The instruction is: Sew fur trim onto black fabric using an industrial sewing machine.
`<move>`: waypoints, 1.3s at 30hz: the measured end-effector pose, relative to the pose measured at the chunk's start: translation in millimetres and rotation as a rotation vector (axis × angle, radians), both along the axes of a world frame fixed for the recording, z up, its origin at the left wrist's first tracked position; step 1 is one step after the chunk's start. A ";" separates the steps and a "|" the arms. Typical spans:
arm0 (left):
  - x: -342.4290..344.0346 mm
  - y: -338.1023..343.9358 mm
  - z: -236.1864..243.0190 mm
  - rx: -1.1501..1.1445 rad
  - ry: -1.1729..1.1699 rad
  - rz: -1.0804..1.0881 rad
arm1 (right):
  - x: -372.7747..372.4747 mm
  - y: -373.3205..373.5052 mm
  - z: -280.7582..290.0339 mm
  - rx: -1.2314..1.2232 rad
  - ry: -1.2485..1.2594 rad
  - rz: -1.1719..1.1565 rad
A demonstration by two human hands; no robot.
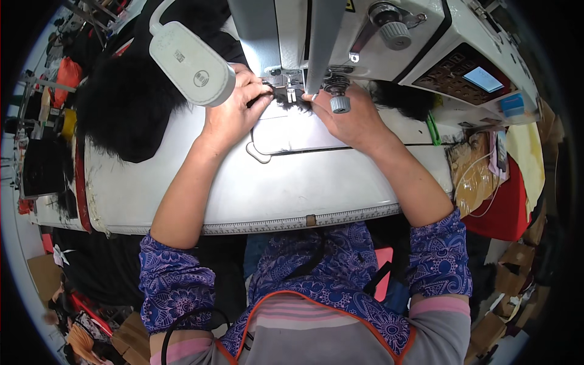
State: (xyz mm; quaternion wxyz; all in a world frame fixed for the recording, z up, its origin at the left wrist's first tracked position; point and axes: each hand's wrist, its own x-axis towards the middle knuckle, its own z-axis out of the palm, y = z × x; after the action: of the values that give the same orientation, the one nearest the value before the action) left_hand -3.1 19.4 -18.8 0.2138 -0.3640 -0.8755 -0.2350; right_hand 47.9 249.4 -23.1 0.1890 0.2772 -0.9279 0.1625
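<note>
At the presser foot (291,92) of a white sewing machine (407,64), my left hand (231,115) pinches the edge of a small black fur piece (278,97). My right hand (353,118) is on the other side of the foot, fingers curled, its index fingertip by the fur; what it holds is hidden behind the machine's column and knob. Both hands are over the pale machine bed (286,134). More black fur (401,100) lies right of my right hand.
A white lamp head (191,64) overhangs my left hand. A large black fur heap (121,109) covers the back left of the white table (292,188). On the right are a green tool (434,131), brown packaging (471,170) and red fabric (511,201).
</note>
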 end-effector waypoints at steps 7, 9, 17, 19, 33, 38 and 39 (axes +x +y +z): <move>24.2 9.3 2.3 -0.006 0.143 -0.264 | 8.0 -4.0 7.0 -0.094 0.221 0.171; 23.4 12.7 0.7 0.003 0.173 -0.286 | 8.2 -4.3 1.9 -0.142 0.276 0.271; 14.2 -8.8 9.9 -0.025 0.053 -0.240 | 8.8 -4.8 7.9 -0.074 0.095 0.126; 15.9 -6.7 9.1 -0.025 0.050 -0.250 | 9.1 -4.0 6.5 -0.045 0.118 0.122; 16.9 -0.7 7.6 -0.105 0.259 -0.409 | 10.1 -0.2 2.9 -0.040 0.103 0.211; 10.3 -2.5 0.4 -0.013 0.142 -0.258 | 8.1 -0.9 -0.3 0.023 0.166 0.180; 10.2 -3.9 0.1 -0.015 0.143 -0.256 | 7.7 -1.2 -0.3 0.021 0.167 0.182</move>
State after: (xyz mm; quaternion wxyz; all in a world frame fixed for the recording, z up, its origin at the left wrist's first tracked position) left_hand 7.1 15.5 -18.7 0.2411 -0.4900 -0.8063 -0.2274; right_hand 55.7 248.2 -23.4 0.2471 0.3749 -0.8816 0.1458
